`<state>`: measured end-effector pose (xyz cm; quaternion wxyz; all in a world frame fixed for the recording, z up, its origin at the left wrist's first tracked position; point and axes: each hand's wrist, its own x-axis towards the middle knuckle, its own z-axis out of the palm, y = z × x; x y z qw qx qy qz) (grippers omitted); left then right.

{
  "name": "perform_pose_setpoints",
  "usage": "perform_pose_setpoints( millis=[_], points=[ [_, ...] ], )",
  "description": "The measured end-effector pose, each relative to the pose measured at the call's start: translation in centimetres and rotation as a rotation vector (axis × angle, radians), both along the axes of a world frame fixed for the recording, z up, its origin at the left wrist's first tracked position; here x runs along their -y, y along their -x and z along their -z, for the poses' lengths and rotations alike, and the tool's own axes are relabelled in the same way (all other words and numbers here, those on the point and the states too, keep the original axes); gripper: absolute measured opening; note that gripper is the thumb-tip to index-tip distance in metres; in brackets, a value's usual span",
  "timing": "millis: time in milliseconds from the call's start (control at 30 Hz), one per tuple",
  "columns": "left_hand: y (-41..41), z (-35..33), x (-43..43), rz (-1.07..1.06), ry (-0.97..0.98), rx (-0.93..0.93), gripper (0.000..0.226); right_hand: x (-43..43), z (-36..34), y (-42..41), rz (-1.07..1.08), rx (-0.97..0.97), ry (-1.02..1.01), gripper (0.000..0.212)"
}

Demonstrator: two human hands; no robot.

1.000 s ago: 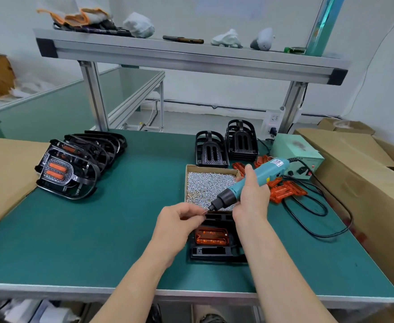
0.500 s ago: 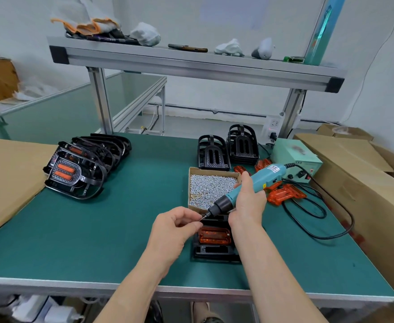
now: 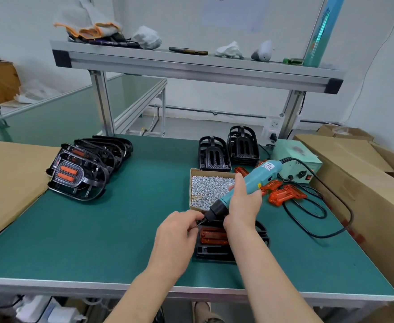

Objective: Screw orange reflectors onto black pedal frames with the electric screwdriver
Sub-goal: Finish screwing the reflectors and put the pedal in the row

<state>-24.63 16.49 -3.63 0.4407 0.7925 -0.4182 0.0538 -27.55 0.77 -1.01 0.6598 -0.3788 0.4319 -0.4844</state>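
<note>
Now the right grip (image 3: 243,206) wraps the teal electric screwdriver (image 3: 253,179), its tip slanting down-left, just above the orange rectangular reflector (image 3: 214,235) in the black pedal frame (image 3: 214,254); the left grip (image 3: 177,231) pinches a likely screw (image 3: 197,225) there.

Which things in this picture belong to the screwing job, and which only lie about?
Job: electric screwdriver in the right hand; left hand at its tip; black pedal frame with orange reflector; box of screws; spare reflectors; finished pedals.
Lying about: gloves and white rags on the shelf; cardboard boxes.
</note>
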Motion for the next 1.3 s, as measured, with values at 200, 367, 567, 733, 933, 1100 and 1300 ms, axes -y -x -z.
perform_pose_setpoints(
  millis=[200,367,567,733,933,1100,1300],
  points=[
    [0.1,0.5,0.3,0.007,-0.032,0.084,0.053,-0.3,0.2,0.0,0.022,-0.054,0.086,0.025],
    [-0.2,0.8,0.7,0.015,-0.054,0.023,0.045,-0.7,0.0,0.0,0.031,-0.086,0.162,0.039],
    [-0.6,1.4,0.5,0.03,-0.024,-0.069,0.053,-1.1,-0.9,0.3,0.037,-0.072,0.218,0.069],
    [-1.1,3.5,-0.5,0.079,-0.216,-0.064,0.101,-0.7,-1.3,0.8,0.043,-0.03,0.283,0.055],
    [-1.6,3.9,-0.1,0.059,-0.352,0.102,0.099,-1.0,-1.3,0.9,0.052,-0.083,0.453,0.023],
    [-1.7,4.1,-0.3,0.068,-0.342,0.102,0.101,-1.6,-1.1,0.8,0.051,-0.112,0.644,0.022],
    [-1.6,4.1,-0.2,0.063,-0.337,0.092,0.102,-2.3,-1.1,0.7,0.023,-0.184,0.708,0.022]
  ],
)
